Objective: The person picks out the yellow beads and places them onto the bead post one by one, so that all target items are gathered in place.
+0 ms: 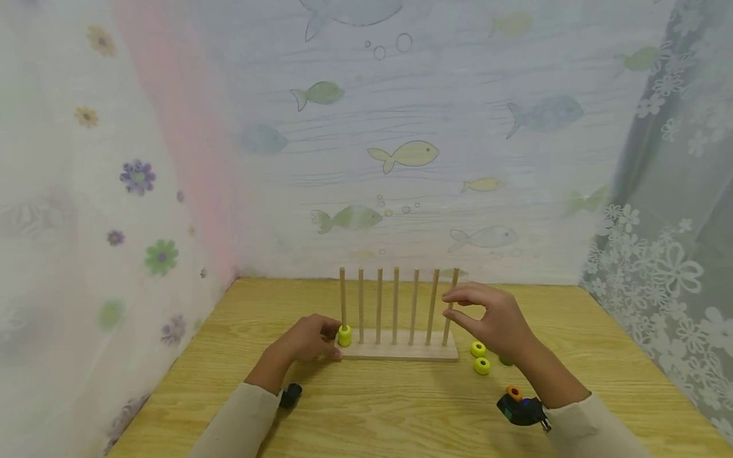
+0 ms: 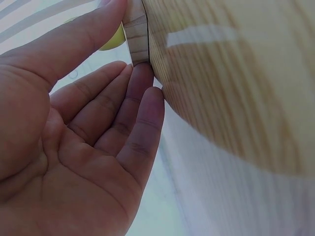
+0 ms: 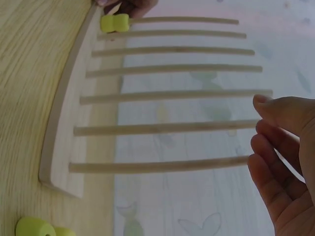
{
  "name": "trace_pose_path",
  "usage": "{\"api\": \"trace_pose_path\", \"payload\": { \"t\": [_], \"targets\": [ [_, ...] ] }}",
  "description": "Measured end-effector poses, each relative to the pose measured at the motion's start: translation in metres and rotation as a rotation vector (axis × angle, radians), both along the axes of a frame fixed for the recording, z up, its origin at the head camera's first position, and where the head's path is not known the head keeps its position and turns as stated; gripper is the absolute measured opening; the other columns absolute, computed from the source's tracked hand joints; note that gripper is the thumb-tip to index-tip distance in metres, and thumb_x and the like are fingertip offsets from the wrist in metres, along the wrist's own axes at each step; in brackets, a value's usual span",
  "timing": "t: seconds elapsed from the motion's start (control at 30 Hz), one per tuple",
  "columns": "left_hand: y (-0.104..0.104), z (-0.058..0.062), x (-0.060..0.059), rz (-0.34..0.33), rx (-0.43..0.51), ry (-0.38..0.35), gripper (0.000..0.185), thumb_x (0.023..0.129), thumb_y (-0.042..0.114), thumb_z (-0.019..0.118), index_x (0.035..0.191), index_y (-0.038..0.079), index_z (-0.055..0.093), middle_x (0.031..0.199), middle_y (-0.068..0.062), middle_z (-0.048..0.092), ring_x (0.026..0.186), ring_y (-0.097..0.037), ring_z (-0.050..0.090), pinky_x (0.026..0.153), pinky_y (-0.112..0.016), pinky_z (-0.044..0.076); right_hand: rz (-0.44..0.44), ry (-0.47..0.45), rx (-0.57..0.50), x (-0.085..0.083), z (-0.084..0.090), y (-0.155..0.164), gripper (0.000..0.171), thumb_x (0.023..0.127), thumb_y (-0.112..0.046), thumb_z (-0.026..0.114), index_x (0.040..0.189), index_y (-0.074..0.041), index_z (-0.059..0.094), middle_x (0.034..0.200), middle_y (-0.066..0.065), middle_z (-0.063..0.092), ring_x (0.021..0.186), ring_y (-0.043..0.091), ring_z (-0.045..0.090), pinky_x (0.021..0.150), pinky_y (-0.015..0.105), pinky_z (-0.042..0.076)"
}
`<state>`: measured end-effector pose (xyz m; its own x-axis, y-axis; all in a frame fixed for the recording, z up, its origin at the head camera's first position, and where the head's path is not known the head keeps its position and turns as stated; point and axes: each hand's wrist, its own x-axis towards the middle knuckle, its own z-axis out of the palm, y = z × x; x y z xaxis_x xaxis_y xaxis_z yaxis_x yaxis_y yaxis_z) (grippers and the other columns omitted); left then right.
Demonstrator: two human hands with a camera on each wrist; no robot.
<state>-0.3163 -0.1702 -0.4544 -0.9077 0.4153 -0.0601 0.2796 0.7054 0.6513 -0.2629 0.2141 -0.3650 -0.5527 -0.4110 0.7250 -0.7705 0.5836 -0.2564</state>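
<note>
A wooden base (image 1: 401, 351) with several upright pegs stands mid-table. Yellow-green rings (image 1: 344, 335) sit low on the leftmost peg. My left hand (image 1: 325, 337) rests against the base's left end. In the left wrist view that hand (image 2: 127, 54) has its thumb and straight fingers touching the end of the base (image 2: 135, 34), with a ring (image 2: 114, 40) just behind. My right hand (image 1: 458, 306) hovers at the top of the rightmost peg (image 1: 449, 312), thumb and fingers apart, holding nothing. The right wrist view shows this hand (image 3: 268, 132) beside the peg tips, the base (image 3: 64, 132) and the far rings (image 3: 114, 22).
Two loose yellow rings (image 1: 480, 357) lie on the table (image 1: 372, 407) right of the base, seen also as rings (image 3: 37, 228) in the right wrist view. A green ring (image 1: 506, 361) is partly hidden behind my right wrist. Patterned curtains close three sides.
</note>
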Motion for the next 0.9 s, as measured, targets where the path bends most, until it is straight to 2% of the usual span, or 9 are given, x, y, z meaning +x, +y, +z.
{"api": "trace_pose_path", "payload": {
  "t": [0.2,0.47,0.7,0.9],
  "targets": [
    [0.001,0.000,0.000,-0.003,0.004,-0.002,0.073,0.074,0.037,0.081,0.138,0.016,0.053,0.127,-0.003,0.060,0.116,-0.025,0.057,0.095,-0.047,0.047,-0.044,-0.022,0.006,0.005,-0.006,0.016,0.030,0.078,-0.017,0.080,0.104,-0.028,0.071,0.106,-0.007,0.069,0.090,0.008,0.067,0.072,0.033,0.056],
    [0.001,0.001,0.001,-0.006,0.006,-0.006,0.074,0.073,0.038,0.082,0.137,0.015,0.053,0.127,-0.003,0.060,0.116,-0.025,0.057,0.094,-0.047,0.047,-0.132,-0.066,0.006,0.004,-0.021,0.041,0.030,0.078,-0.021,0.080,0.105,-0.031,0.070,0.108,-0.010,0.068,0.090,0.007,0.066,0.073,0.032,0.056],
    [0.001,0.003,0.003,0.010,0.011,-0.029,0.077,0.072,0.039,0.082,0.139,0.016,0.051,0.129,-0.003,0.059,0.117,-0.025,0.057,0.096,-0.047,0.046,-0.182,-0.173,-0.032,0.001,-0.032,0.060,0.028,0.080,-0.026,0.078,0.106,-0.033,0.069,0.110,-0.012,0.066,0.096,0.003,0.063,0.076,0.028,0.056],
    [0.001,0.003,0.002,0.009,0.014,-0.030,0.076,0.073,0.038,0.082,0.139,0.017,0.051,0.130,-0.002,0.059,0.118,-0.024,0.056,0.097,-0.047,0.046,-0.222,-0.320,-0.067,0.000,-0.040,0.078,0.024,0.084,-0.032,0.074,0.108,-0.034,0.068,0.111,-0.011,0.066,0.096,0.005,0.063,0.076,0.025,0.055]
  ]
}}
